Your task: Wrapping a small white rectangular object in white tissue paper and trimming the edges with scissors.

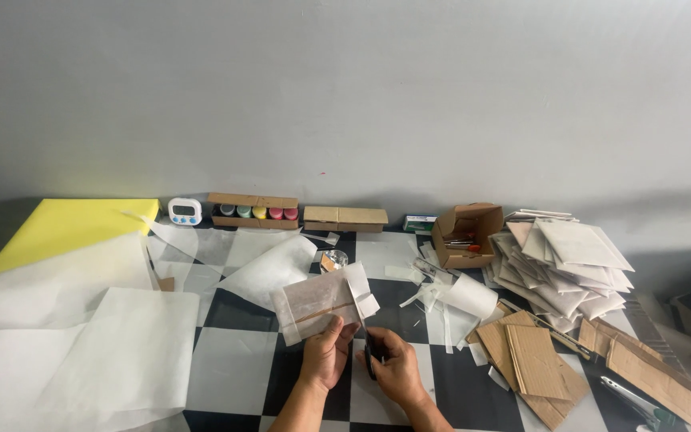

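Observation:
My left hand (326, 354) holds up a folded sheet of translucent white paper (321, 301) with a thin brown strip across it, thumb and fingers pinching its lower edge. My right hand (394, 366) sits just to the right, closed around a small black tool (371, 354) whose shape I cannot make out clearly; it is held close to the paper's lower right corner. Both hands hover above a black-and-white checkered surface (241, 360).
Large white paper sheets (121, 352) and a yellow sheet (73, 224) lie left. Along the wall stand a timer (185, 210), a box of paint jars (254, 211), a flat carton (345, 218) and an open box (465, 234). Folded paper packets (569, 260), cardboard pieces (537, 364) and a paper roll (469, 294) lie right.

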